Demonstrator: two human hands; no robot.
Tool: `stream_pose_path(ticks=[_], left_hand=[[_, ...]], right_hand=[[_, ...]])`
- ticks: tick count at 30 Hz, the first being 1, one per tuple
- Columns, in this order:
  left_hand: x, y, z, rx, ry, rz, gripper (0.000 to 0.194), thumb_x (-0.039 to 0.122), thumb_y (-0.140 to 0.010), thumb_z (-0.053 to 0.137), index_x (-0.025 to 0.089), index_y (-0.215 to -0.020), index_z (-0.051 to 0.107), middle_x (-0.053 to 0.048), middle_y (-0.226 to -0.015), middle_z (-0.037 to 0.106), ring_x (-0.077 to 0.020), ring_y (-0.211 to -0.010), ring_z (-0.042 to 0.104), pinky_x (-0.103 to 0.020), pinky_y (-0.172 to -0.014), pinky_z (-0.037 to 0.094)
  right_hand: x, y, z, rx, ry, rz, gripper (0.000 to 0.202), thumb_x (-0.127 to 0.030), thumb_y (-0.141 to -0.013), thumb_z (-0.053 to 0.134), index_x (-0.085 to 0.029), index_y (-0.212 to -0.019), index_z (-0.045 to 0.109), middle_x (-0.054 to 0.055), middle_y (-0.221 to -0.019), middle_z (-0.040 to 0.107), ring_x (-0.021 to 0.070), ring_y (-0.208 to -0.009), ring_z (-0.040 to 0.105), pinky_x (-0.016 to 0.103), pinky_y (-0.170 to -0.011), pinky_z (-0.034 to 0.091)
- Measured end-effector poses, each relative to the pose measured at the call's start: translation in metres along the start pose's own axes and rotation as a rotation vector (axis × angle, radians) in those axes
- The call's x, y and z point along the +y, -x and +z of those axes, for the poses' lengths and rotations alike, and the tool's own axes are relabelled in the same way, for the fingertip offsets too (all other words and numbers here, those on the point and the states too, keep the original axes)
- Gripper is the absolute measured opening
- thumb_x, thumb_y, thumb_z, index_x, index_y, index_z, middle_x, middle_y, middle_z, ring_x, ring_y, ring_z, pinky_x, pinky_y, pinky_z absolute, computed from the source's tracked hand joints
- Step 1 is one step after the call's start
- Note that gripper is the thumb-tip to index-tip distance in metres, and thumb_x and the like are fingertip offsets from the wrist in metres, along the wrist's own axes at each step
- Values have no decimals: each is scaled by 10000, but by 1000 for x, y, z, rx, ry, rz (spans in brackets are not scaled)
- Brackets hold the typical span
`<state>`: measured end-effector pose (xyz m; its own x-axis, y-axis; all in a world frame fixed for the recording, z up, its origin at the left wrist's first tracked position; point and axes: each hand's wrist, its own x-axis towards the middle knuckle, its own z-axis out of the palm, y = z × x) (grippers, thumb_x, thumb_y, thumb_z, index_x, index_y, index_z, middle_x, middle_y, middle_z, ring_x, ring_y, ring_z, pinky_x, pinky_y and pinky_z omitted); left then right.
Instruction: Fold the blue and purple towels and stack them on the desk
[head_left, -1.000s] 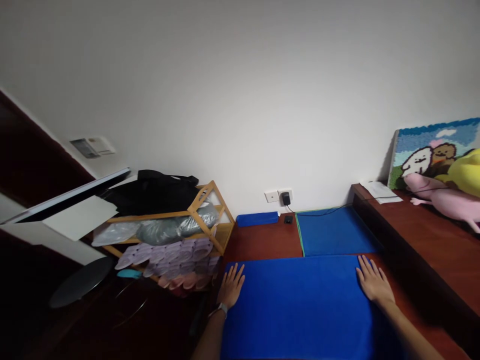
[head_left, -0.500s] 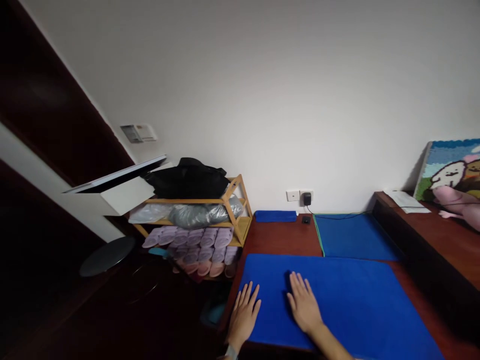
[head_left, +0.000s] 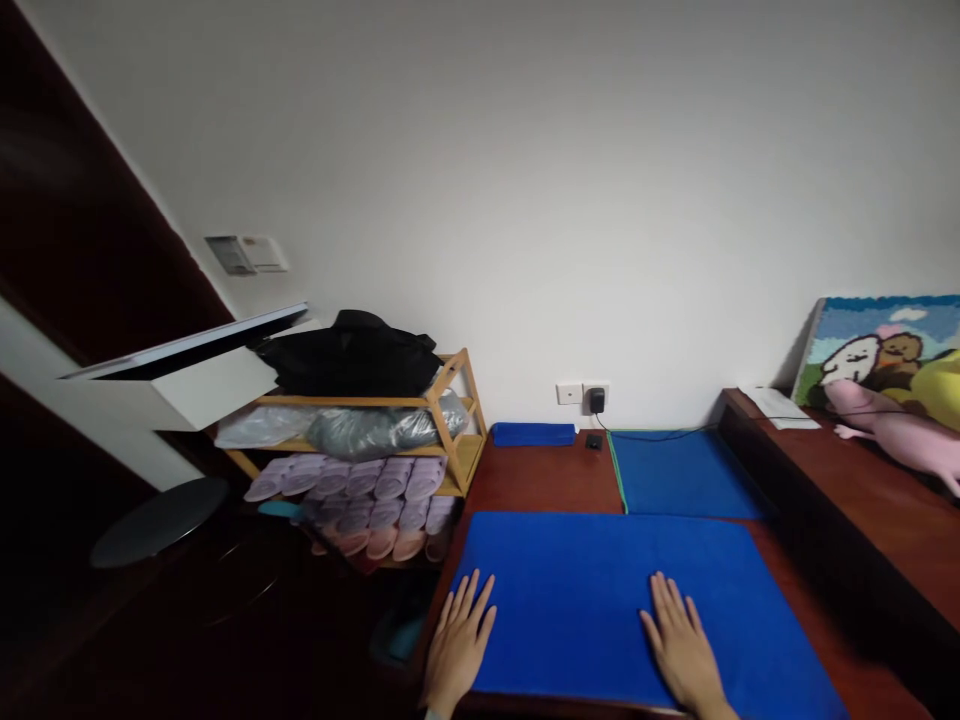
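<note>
A bright blue cloth (head_left: 570, 600) lies flat on the reddish-brown table (head_left: 540, 483). On its left edge rests my left hand (head_left: 459, 640), palm down with the fingers spread, holding nothing. My right hand (head_left: 681, 640) lies flat toward the right part of the same cloth, its fingers extended and nothing in it. Behind the cloth, a folded blue cloth (head_left: 533, 434) sits near the wall. A second blue cloth with a green edge (head_left: 679, 475) is spread at the back right, touching or close to the large cloth's far edge.
Left of the table stands a wooden rack (head_left: 459, 430) with slippers (head_left: 390, 480), plastic-wrapped items and a black bag (head_left: 352, 358). A raised ledge (head_left: 862, 480) on the right carries a pink plush toy (head_left: 900, 432) and a picture (head_left: 855, 350). A black plug (head_left: 597, 400) trails a cable.
My right hand has moved right across the cloth, farther from my left hand. My left hand stays at the cloth's left edge. The view has turned slightly right.
</note>
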<state>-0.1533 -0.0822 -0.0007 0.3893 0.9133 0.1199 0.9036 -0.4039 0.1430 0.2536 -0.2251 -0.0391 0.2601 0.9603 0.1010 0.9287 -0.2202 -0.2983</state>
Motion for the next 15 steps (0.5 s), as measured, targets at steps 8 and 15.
stream_pose_path(ticks=[8, 15], left_hand=[[-11, -6, 5, 14, -79, 27, 541, 430, -1044, 355, 415, -1579, 273, 40, -1653, 326, -242, -1510, 337, -505, -1200, 373], [-29, 1, 12, -40, -98, 17, 532, 363, -1030, 313, 328, -1554, 398, -4, -1626, 397, -237, -1496, 365, -495, -1195, 389]], right_hand=[[214, 53, -18, 113, 66, 202, 746, -597, -894, 202, -245, -1395, 629, 105, -1559, 485, 356, -1498, 332, 619, -1205, 242], [207, 54, -19, 202, 51, 266, 828, -611, -900, 145, -170, -1503, 502, 139, -1572, 457, 360, -1506, 312, 617, -1214, 212]])
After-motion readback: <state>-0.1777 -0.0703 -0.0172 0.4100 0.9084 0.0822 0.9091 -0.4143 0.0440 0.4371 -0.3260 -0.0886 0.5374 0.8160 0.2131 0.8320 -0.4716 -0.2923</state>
